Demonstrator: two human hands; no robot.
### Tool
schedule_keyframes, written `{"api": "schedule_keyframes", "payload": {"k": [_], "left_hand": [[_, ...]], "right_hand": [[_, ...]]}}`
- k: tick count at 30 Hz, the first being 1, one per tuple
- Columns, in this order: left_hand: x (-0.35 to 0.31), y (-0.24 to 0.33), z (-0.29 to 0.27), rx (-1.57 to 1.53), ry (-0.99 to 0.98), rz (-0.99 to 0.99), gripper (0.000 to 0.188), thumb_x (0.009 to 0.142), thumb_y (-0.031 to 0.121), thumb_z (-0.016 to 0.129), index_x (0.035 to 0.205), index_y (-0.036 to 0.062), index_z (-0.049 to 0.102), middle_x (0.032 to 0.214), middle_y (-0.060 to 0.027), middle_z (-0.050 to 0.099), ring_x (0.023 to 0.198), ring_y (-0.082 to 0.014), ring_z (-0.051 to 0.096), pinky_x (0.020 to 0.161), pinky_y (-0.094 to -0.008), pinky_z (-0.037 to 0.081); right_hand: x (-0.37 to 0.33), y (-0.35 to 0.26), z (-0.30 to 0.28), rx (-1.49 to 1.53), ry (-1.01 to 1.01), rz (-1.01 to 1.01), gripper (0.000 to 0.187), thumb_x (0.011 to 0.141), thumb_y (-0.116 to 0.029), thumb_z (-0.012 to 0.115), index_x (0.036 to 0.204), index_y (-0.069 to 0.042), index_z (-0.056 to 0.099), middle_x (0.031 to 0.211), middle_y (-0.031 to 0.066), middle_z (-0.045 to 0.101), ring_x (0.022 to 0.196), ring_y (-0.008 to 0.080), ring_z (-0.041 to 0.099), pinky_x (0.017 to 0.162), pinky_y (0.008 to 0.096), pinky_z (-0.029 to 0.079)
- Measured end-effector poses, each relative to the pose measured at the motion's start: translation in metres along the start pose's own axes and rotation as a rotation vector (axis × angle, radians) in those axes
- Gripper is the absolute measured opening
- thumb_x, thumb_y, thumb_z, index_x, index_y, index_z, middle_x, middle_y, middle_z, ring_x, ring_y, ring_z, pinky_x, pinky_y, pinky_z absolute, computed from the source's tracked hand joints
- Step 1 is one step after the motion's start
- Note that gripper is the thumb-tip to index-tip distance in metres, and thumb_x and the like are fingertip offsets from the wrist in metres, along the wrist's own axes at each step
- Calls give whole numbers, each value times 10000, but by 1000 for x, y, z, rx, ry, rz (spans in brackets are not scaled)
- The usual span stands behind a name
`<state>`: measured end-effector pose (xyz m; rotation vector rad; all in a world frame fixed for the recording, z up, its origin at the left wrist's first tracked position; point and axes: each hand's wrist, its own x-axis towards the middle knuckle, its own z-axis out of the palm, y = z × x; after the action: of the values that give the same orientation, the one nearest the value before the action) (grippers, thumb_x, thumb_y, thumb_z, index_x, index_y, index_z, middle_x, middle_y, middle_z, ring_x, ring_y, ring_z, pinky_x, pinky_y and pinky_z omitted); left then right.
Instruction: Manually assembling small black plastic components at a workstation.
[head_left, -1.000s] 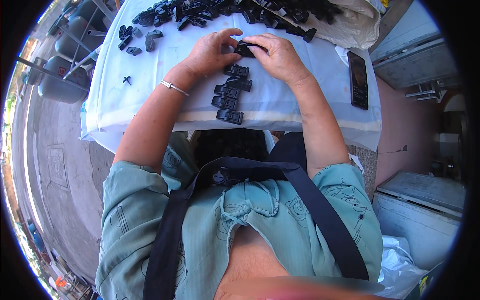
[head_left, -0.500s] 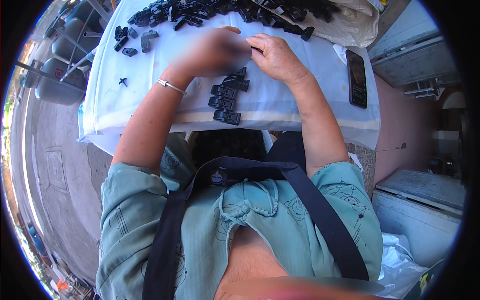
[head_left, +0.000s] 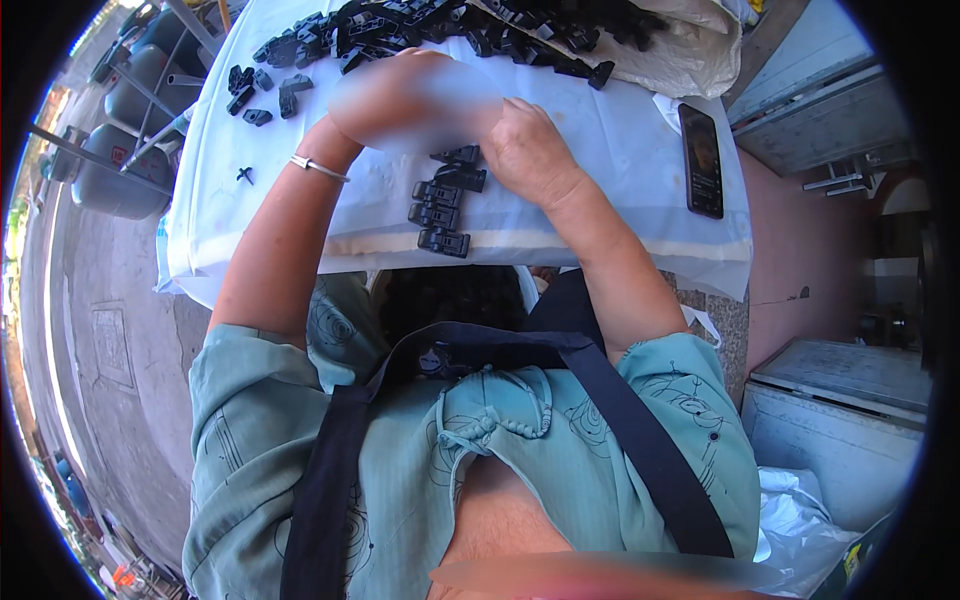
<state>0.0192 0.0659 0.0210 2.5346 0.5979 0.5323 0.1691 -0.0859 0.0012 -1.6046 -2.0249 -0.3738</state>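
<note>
Over the white-covered table (head_left: 620, 140), my two hands meet above a short row of black plastic clip-like parts (head_left: 437, 215). A blur covers most of my left hand (head_left: 395, 100), so its fingers cannot be made out. My right hand (head_left: 530, 150) is closed, its thumb and fingertips pressed together against the left hand's side. Whatever lies between the hands is hidden. Beyond them spreads a heap of black plastic parts (head_left: 375, 35). A few loose pieces (head_left: 290, 95) lie left of my left hand, and a small black cross-shaped piece (head_left: 244, 176) sits nearer me.
A phone (head_left: 703, 160) lies at the table's right edge, below a pale woven sack (head_left: 690, 60). Between my knees, under the table edge, stands a container (head_left: 528, 290) of dark contents. Grey tanks (head_left: 118, 170) and metal bars stand at the left.
My right hand has shifted left and slightly nearer me, its knuckles turned more upward. A dark bit that showed at its fingertips is no longer visible. The parts on the table keep their arrangement.
</note>
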Motion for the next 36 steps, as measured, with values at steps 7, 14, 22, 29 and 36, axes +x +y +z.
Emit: {"api": "schedule_keyframes", "payload": {"k": [7, 14, 22, 29, 36], "left_hand": [[87, -10, 17, 666, 181, 41, 389, 916, 321, 534, 1273, 167, 531, 1314, -75, 512, 1245, -270, 452, 1007, -458, 356], [133, 0, 40, 519, 78, 24, 387, 864, 422, 556, 1167, 194, 635, 1160, -122, 633, 1171, -308, 518, 985, -474, 361], [66, -5, 37, 373, 105, 254, 329, 859, 376, 559, 1103, 183, 663, 1150, -97, 603, 1146, -325, 509, 995, -463, 374], [17, -8, 7, 319, 258, 334, 325, 884, 367, 598, 1142, 175, 651, 1249, -116, 561, 1188, -316, 494, 1012, -446, 380], [-52, 33, -3, 67, 147, 77, 244, 835, 224, 670, 1053, 115, 660, 1056, -102, 650, 942, -289, 619, 821, -380, 511]], "right_hand": [[-5, 54, -36, 141, 102, 309, 300, 860, -158, 604, 1137, -48, 636, 1087, 151, 644, 999, 322, 608, 895, 369, 477], [-1, 80, -14, 49, 12, 532, 531, 810, -312, 674, 1262, -62, 549, 1351, 234, 442, 1222, 382, 465, 1024, 390, 392], [-2, 61, -11, 91, -22, 340, 420, 770, -145, 701, 1175, -78, 612, 1182, 160, 570, 1089, 337, 556, 944, 374, 454], [-11, 52, -19, 173, 110, 271, 327, 814, -80, 628, 1139, -71, 597, 1022, 159, 641, 950, 317, 624, 837, 370, 503], [-13, 39, -46, 547, -178, 549, 186, 875, -205, 633, 936, -31, 610, 671, 43, 539, 633, 115, 501, 611, 280, 447]]}}
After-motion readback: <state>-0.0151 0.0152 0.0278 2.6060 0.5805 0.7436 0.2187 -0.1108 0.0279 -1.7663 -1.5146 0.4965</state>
